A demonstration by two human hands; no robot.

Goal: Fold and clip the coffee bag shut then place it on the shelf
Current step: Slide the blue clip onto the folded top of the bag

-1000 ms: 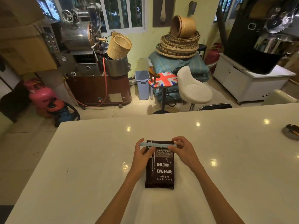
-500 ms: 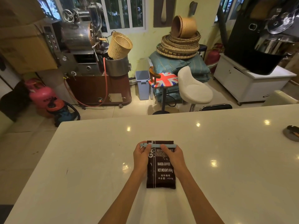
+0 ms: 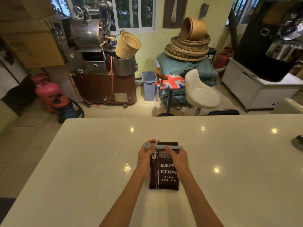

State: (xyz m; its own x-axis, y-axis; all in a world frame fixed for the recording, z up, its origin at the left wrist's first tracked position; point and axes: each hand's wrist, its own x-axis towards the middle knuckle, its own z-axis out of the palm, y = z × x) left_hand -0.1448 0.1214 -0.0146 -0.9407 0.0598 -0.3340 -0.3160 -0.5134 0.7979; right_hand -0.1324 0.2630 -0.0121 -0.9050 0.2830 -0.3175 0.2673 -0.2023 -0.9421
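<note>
A dark brown coffee bag (image 3: pixel 164 176) with white print lies flat on the white counter (image 3: pixel 82 161). A long light-blue clip (image 3: pixel 159 146) runs across its folded top. My left hand (image 3: pixel 145 157) grips the bag's left side, with its fingers on the clip's left end. My right hand (image 3: pixel 177 158) holds the bag's right side, with fingers pressing on the clip near its right half. No shelf is in view.
A dark round object (image 3: pixel 299 143) sits at the counter's right edge. Beyond the far edge stand a white stool (image 3: pixel 200 94), a flag-patterned stool (image 3: pixel 170 81), a coffee roaster (image 3: pixel 91 51) and a white cabinet (image 3: pixel 255 89).
Both hands have slid down from the clip's ends onto the bag's sides, pulling in closer together. The bag has stayed in place on the counter.
</note>
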